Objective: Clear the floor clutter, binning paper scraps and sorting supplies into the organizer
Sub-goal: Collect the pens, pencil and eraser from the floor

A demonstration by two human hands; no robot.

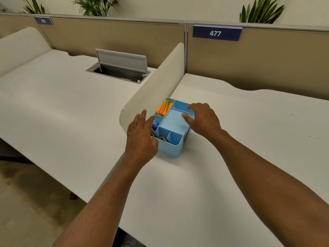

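A light blue organizer with several compartments stands on the white desk, close against the curved divider. Orange and green sticky notes stand in its back left compartment. A blue item and dark pens lie in the left compartments. The large middle compartment holds nothing. My left hand lies at the organizer's left side with fingers straight, over the left rim. My right hand rests on the right rim, fingers loosely bent over the edge.
A white curved divider splits the two desks. An open cable hatch sits in the left desk. Beige partition walls with a "477" sign run along the back. Wooden floor shows at lower left.
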